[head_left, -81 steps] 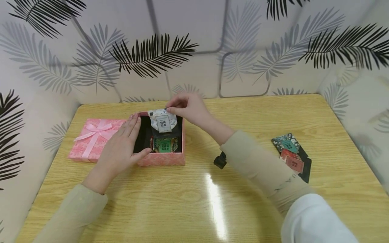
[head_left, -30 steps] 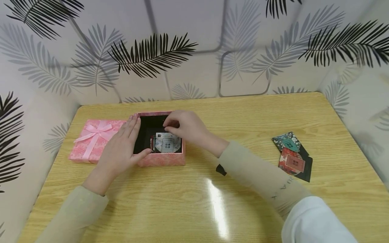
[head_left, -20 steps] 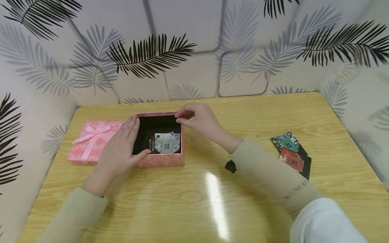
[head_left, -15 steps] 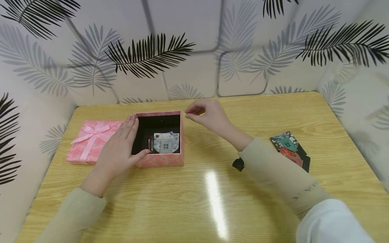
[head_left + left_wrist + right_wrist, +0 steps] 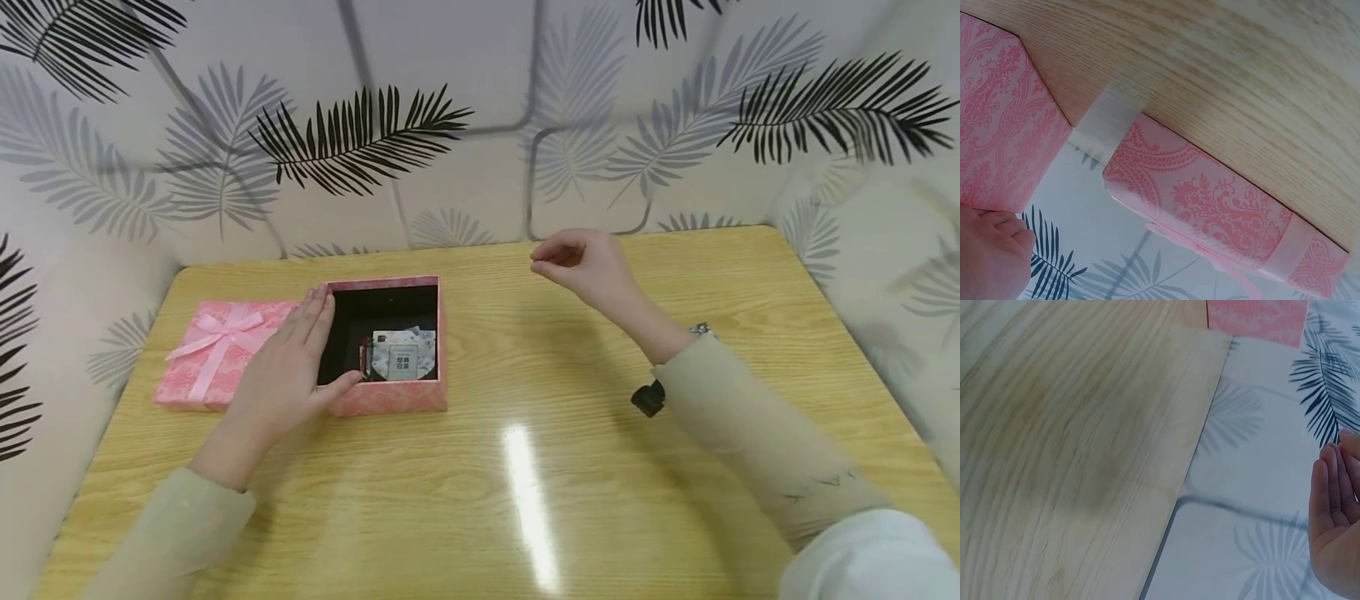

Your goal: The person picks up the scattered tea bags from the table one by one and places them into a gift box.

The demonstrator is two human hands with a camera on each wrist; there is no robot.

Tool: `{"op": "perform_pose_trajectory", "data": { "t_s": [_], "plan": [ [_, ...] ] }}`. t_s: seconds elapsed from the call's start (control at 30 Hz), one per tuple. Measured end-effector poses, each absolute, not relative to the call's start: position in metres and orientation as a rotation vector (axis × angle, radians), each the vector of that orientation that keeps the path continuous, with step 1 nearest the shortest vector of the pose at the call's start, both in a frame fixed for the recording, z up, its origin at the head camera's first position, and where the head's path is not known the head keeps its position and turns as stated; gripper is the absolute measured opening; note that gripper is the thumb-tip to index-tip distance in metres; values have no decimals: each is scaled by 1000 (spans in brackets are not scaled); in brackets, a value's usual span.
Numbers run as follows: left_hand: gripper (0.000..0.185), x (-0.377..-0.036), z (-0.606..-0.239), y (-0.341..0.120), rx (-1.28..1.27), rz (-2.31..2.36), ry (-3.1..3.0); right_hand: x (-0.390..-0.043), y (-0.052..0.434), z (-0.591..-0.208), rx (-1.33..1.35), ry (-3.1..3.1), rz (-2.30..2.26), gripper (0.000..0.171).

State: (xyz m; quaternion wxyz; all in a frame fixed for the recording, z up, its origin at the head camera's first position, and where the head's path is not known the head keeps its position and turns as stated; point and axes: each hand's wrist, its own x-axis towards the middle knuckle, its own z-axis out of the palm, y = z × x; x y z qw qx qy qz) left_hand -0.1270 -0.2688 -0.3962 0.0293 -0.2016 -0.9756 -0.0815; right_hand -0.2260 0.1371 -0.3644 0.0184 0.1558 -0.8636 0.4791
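The big wooden counter [image 5: 525, 500] lies under both grips. The pink lid [image 5: 217, 350] with its bow sits flat just to the outer side of the left grip [image 5: 288, 375], touching the box. The pink box [image 5: 390, 398] is open, and it sits right under the fingers of the left grip. Inside it, by the wall nearest the person and just past the left thumb, lies a small pale packet [image 5: 403, 360] on top of another packet that peeks out beside it.

The left grip is flat, with straight fingers along the left wall of the box and the thumb against the front wall. It presses and grasps nothing. The right grip [image 5: 592, 267] hangs in the air over bare counter, well apart from the box, and the box is off toward the left grip from it. Its fingers are loosely bent and it holds nothing, so it is let go.

I think the step in hand is keeping the box steady while packets go in. To do it well, the left grip should press gently and stay on the wall, out of the black space inside, so there is room. The right grip should bring a packet flat and low over the box and lay it softly on the pile, so nothing tips or slides
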Motion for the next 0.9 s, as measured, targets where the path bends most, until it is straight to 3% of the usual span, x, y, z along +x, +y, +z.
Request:
{"op": "perform_pose_trajectory", "data": {
  "t_s": [0.9],
  "plan": [
    [101, -125, -401, -268, -616, -268, -2978, -205, 270, -362, 145, -2792, 1242, 30]
  ]
}}
